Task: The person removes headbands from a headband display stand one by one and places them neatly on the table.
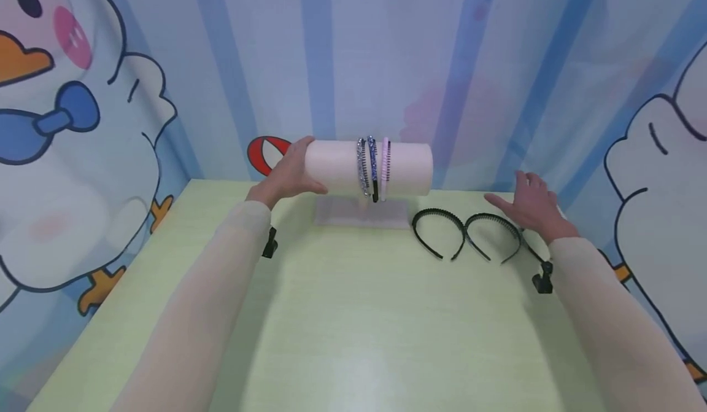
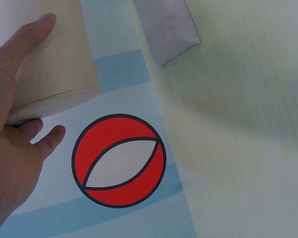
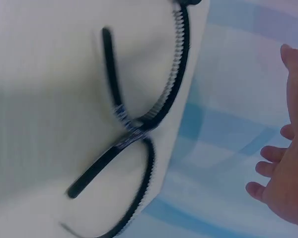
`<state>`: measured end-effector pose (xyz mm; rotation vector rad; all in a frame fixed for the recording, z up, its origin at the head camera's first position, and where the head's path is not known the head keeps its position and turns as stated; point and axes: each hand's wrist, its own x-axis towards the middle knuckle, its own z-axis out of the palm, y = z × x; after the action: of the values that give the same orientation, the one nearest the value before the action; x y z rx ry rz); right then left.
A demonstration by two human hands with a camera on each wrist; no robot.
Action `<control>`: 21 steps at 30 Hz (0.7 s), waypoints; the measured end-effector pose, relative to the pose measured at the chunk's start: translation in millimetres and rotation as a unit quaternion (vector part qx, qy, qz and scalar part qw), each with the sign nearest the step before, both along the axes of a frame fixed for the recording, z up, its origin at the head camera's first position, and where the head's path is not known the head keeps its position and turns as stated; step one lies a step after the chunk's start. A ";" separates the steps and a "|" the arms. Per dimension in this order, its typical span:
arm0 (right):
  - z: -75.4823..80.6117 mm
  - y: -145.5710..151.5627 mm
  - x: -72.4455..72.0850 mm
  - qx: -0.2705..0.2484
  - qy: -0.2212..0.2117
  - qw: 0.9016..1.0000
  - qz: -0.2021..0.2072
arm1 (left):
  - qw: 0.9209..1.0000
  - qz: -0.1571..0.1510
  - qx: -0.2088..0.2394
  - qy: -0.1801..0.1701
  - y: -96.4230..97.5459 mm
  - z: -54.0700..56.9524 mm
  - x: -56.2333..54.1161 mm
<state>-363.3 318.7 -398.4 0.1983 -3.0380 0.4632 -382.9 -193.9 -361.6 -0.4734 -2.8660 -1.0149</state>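
Three headbands point(image 1: 374, 163) sat on the roll point(image 1: 342, 166), left hand point(image 1: 289, 172) gripping nine o'clock; right hand point(image 1: 531, 205) empty, black headbands point(image 1: 490, 217) off at four!

Pretty bright and even in the head view, if a bit washed out, and lit from somewhere above by the look of it. Got a soft pale glare low in the middle of the table point(image 1: 397, 314), plus fuzzy-edged shadows beside both sleeves point(image 1: 193, 314), falling inward. Looks wide-angle too, stretched towards the bottom corners. Noticeably dimmer in the left wrist view, with a broad soft shadow across the table, but crisp on the red ball print point(image 2: 119, 161). Worst in the right wrist view: kinda hazy, greyish over the table, and properly smeared on the headbands point(image 3: 183, 62). Decently sharp on the right hand point(image 3: 295, 178), though.
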 end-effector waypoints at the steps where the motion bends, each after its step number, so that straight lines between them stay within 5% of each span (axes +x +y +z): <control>1: 3.4 -5.6 -0.6 -0.010 0.003 1.000 0.010 | 1.000 0.001 -0.001 0.000 -0.2 0.2 0.3; 8: 26.3 -42.7 -1.7 -0.074 0.018 0.995 0.070 | 1.000 0.004 -0.002 -0.003 0.1 0.7 2.1; 21: 52.4 -98.2 -9.1 -0.079 0.047 0.983 0.158 | 1.000 0.005 0.009 -0.002 0.0 -3.1 1.5</control>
<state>-372.4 220.5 -346.0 0.6781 -2.8655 0.6897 -381.4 -193.9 -364.7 -0.4565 -2.8563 -1.0404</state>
